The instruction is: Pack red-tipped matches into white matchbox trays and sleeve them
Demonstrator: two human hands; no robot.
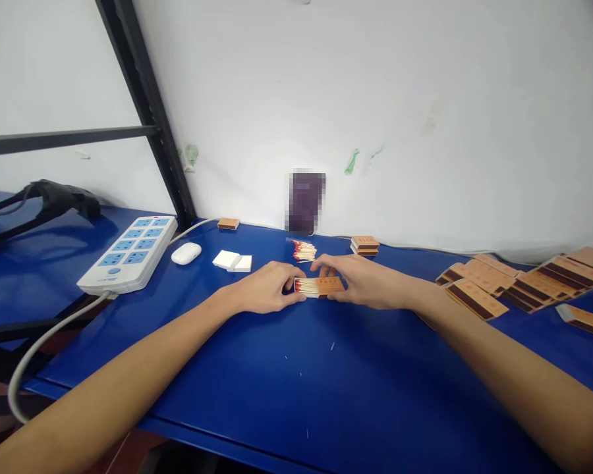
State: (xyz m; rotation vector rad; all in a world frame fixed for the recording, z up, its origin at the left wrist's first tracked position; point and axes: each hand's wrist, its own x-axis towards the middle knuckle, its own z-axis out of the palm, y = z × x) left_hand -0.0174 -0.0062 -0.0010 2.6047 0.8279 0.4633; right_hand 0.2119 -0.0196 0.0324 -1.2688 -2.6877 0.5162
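Note:
A matchbox (331,284) lies between my hands on the blue table, its orange sleeve covering the right part of the tray. In the exposed left part of the tray are red-tipped matches (307,286). My left hand (271,288) grips the tray's left end between thumb and fingers. Around the sleeve's right end, the fingers of my right hand (358,282) are closed, with the index finger raised above it. Just behind the box sits a pile of loose matches (304,251).
Behind are stacked matchboxes (364,245) and another matchbox (228,224). White trays (232,261), an earbud case (186,253) and a power strip (131,253) stand left. Flat matchbox sleeves (477,297) spread out right. A blurred dark rectangle (305,201) leans on the wall.

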